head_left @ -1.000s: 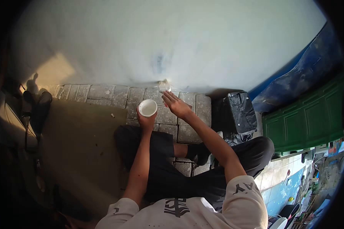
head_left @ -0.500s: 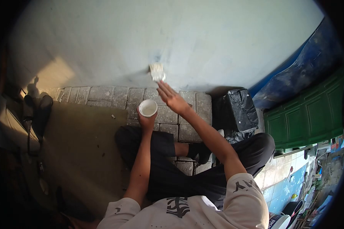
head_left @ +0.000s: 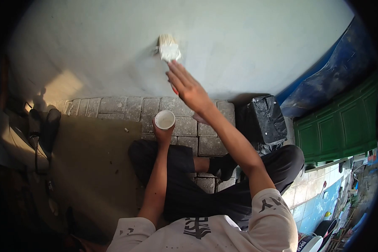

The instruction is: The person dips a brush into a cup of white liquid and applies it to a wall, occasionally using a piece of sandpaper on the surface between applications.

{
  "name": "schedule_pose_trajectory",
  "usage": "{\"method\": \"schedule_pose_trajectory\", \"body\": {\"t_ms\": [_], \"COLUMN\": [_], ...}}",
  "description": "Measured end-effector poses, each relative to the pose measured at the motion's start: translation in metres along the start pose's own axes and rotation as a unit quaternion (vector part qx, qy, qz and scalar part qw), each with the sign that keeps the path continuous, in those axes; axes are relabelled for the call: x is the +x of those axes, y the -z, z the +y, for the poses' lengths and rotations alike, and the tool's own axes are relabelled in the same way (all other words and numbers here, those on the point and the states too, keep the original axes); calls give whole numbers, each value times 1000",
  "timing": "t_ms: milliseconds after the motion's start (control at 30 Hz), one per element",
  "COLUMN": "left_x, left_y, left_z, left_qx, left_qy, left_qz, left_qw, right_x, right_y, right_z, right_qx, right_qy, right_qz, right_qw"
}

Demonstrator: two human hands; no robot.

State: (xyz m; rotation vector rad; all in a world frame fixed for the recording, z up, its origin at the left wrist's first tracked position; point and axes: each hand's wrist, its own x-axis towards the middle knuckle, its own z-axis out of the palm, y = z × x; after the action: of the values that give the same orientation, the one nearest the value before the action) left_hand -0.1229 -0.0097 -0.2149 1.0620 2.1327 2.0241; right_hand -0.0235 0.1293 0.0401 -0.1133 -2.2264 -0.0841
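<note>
My right hand (head_left: 189, 88) is closed around the handle of a paintbrush (head_left: 169, 49), a bit of red handle showing below the fingers. White paint coats the brush head, and its bristles press on the pale wall (head_left: 113, 46). Lower down, my left hand (head_left: 163, 135) wraps a small white tub (head_left: 164, 120) from below, its open top facing up with whitish paint inside. The tub is over the paving near my bent knee.
Grey paving blocks (head_left: 113, 105) run along the wall's foot. A dull mat (head_left: 92, 168) lies at left, with dark shoes (head_left: 50, 119) beyond. To the right are a black plastic-wrapped box (head_left: 268, 117), a green panel (head_left: 336, 130) and blue sheeting (head_left: 323, 77).
My right hand has moved the paintbrush up the wall and slightly left. The left hand with the tub has stayed almost in place.
</note>
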Motion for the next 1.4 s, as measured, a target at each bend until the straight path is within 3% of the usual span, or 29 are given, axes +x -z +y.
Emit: {"method": "schedule_pose_trajectory", "body": {"t_ms": [100,133,200,300,367,400,467,533,600,667,733,833,900,933,1067,1100,1167,1267,1367,1400], "left_x": [-1,1,-3,1,-1,-2,-2,0,-3,-3,-1,0,3,3,-2,1,-1,-2,-1,2], "left_y": [1,1,3,2,4,3,2,0,2,2,0,3,3,2,2,2,4,3,2,2], "left_z": [5,9,10,10,13,12,9,4,2,4,4,9,9,6,5,8,13,9,0,1], "left_qx": [-18,-21,-20,-26,7,7,-18,-22,-25,-30,-39,-41,-38,-22,-25,-26,-31,-41,-39,-41], "left_qy": [11,9,10,0,26,30,40,42,46,40,35,28,22,12,44,45,55,39,35,29], "left_qz": [0,0,0,2,-6,-4,-17,-16,-15,-6,5,8,7,13,-6,-6,-13,-7,9,11], "left_qw": [1000,1000,1000,1000,1000,1000,999,999,999,999,999,999,999,1000,999,999,998,998,999,999], "right_x": [-67,-82,-98,-79,-37,-4,44,66,73,49,-1,-75,-94,-81,7,26,45,32,-44,-76], "right_y": [-47,-60,-71,-59,-34,-6,37,56,60,40,-1,-54,-67,-60,16,31,49,35,-17,-45], "right_z": [-3,-4,-15,-1,15,12,7,2,0,-1,-2,-8,-8,-6,-1,-3,-6,-5,-2,1], "right_qx": [-58,-62,80,119,154,163,179,160,74,57,-90,-28,36,37,123,122,49,3,-114,-94], "right_qy": [31,36,-83,-155,-130,-160,-115,-98,-22,-12,34,14,-89,-89,-120,-119,-26,-28,32,35], "right_qz": [-118,-113,-218,-278,-138,-106,-17,-7,53,45,-46,-123,-250,-250,-79,-81,2,14,-122,-150], "right_qw": [991,991,969,940,970,968,977,982,996,997,994,992,964,964,982,982,998,999,985,984]}}
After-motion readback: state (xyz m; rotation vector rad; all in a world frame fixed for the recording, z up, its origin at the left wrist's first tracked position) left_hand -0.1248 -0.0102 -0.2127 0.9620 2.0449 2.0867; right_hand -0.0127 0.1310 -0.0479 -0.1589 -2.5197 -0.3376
